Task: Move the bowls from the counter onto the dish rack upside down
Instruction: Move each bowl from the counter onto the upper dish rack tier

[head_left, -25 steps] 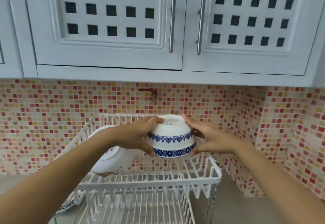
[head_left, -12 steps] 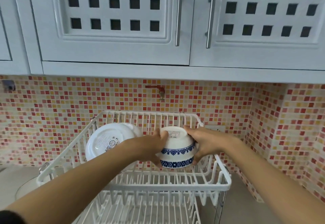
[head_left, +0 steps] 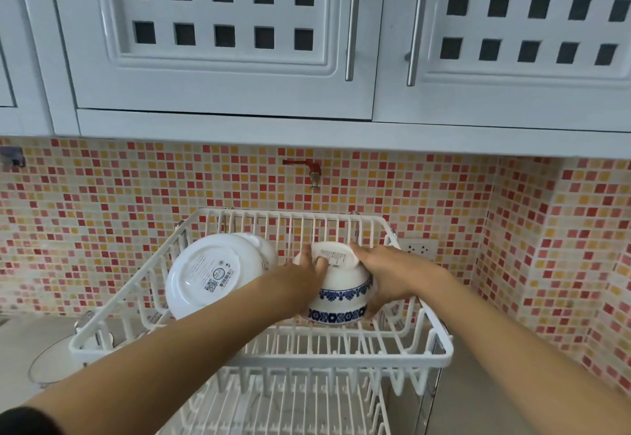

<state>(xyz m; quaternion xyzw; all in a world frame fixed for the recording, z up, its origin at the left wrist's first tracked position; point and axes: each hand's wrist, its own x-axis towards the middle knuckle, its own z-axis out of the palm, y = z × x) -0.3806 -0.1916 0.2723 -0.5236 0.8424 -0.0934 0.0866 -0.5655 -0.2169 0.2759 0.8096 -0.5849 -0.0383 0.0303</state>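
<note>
A white bowl with blue flower bands [head_left: 341, 293] is upside down inside the upper tier of the white wire dish rack [head_left: 423, 356], its foot ring facing up. My left hand [head_left: 300, 284] grips its left side and my right hand [head_left: 386, 277] grips its right side. Whether its rim touches the rack's wires is hidden by my hands. A larger plain white bowl [head_left: 211, 272] leans bottom-out in the rack's left half, just left of my left hand.
The rack has a lower tier [head_left: 273, 407] below. A rounded white object [head_left: 47, 363] sits on the grey counter left of the rack. Mosaic-tiled walls enclose the back and right; a red tap [head_left: 309, 170] and white cabinets hang above.
Both hands have carried the blue-banded bowl down from above the rack's front rim into the upper tier. The view has tilted downward.
</note>
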